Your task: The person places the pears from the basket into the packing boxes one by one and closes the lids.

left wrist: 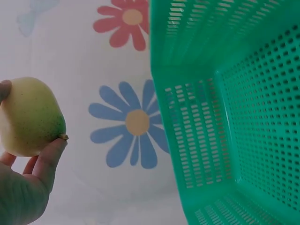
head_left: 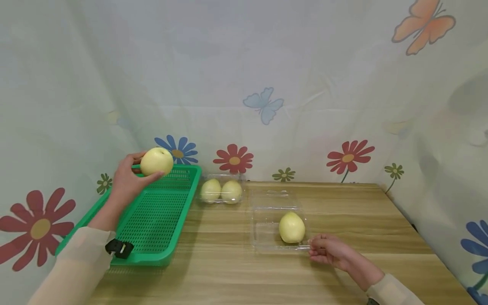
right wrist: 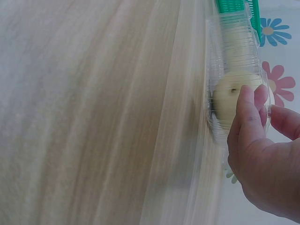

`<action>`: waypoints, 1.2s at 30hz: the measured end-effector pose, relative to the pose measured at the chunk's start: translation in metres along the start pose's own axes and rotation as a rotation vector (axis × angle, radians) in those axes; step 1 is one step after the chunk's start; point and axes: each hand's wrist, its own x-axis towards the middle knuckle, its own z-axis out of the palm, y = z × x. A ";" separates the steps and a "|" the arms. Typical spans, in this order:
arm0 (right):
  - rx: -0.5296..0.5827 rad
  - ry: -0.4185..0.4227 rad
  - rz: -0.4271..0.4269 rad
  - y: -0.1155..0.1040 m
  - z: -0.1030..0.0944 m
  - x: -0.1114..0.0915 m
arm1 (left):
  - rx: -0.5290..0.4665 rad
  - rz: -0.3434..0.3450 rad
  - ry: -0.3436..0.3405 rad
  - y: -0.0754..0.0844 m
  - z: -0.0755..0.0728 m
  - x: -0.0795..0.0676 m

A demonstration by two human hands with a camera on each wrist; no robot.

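In the head view my left hand [head_left: 128, 178] grips a pale yellow pear [head_left: 156, 162] over the far part of a green basket [head_left: 174, 241]. The left wrist view shows that pear's [left wrist: 30, 117] stem end beside the thumb, with fingers around it. On the right, my right hand [head_left: 328, 250] pinches the near right edge of a clear plastic clamshell box [head_left: 264, 237], which lies with its lid open toward the back. One pear [head_left: 292, 228] sits in the box's right half. In the right wrist view, thumb and fingers meet at the box wall [right wrist: 234, 51].
A second clear box [head_left: 222, 177] with two pears [head_left: 211, 190] stands at the back, just right of the basket. Everything rests on a wooden table [head_left: 350, 212]. A curtain [head_left: 305, 55] with printed flowers and butterflies hangs behind and along both sides.
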 end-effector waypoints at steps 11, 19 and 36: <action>-0.001 0.000 0.013 -0.001 -0.001 -0.001 | -0.164 -0.092 -0.045 0.019 0.004 -0.016; 0.015 -0.005 0.007 0.000 0.000 -0.001 | -0.235 -0.136 -0.079 0.030 0.008 -0.027; 0.008 -0.009 0.000 -0.002 0.001 -0.003 | -0.512 -0.210 -0.126 0.065 0.027 -0.046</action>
